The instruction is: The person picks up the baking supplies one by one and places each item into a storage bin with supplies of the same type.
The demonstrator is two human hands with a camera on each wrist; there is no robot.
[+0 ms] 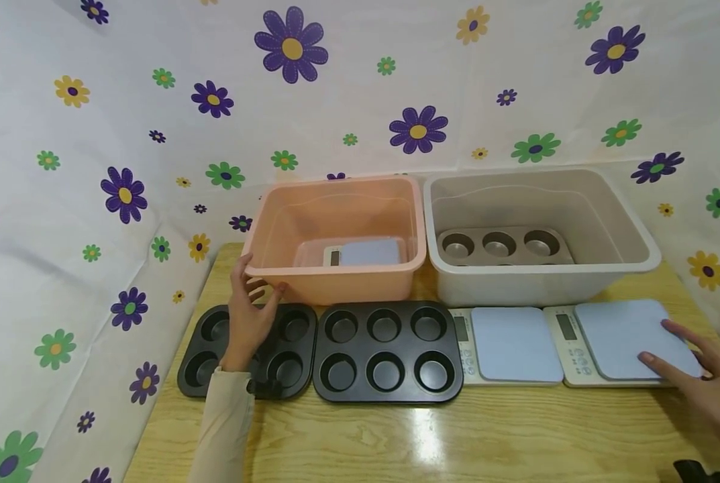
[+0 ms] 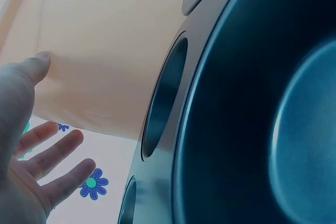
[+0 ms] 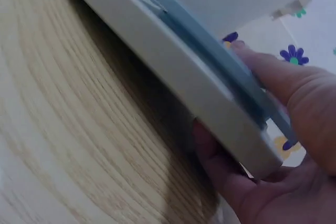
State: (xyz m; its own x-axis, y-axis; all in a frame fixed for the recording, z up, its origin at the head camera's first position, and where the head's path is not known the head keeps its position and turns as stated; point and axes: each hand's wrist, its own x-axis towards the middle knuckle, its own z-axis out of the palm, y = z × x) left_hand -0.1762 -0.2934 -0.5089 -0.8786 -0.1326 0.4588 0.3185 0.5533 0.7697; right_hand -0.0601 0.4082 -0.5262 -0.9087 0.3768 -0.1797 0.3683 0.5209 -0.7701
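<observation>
At the right end of the row, my right hand grips a kitchen scale by its right side. One finger reaches beneath the scale's body and another lies over its pale blue platform in the right wrist view; the right end is raised off the wood. My left hand, fingers spread, is at the front left corner of the peach bin. In the left wrist view its thumb lies against the bin's wall. Below that hand is a dark muffin pan, partly hidden by it.
A second dark muffin pan and another kitchen scale fill the row between. One more scale lies in the peach bin. The grey bin beside it contains a brown muffin pan. Flowered cloth hangs behind the wooden table.
</observation>
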